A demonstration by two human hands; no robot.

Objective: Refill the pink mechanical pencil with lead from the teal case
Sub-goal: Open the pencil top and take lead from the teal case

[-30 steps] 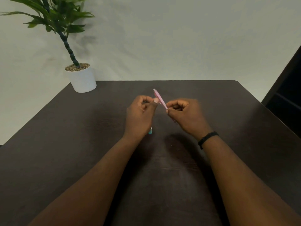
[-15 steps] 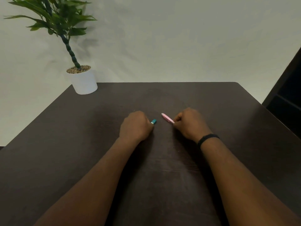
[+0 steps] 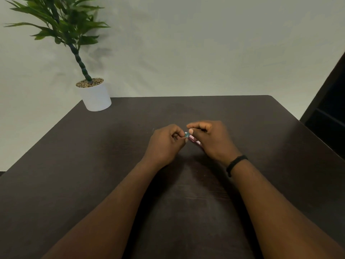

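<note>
Between pinching left hand and right hand, mostly hidden teal case, pink pencil.

This looks like a plain office or study corner rather than a kitchen or workshop. A dark brown wood-grain worktop stands pushed up against a bare, pale wall with no pictures, shelves or sockets showing. The only ornament is 1 potted plant at the far left corner, its segmented green stem rising from a small white pot topped with gravel. At the right edge stands a tall piece of dark furniture, too cut off to identify. No tools, appliances or dishes lie about; the surface is tidy and desk-like, suited to writing.
</note>
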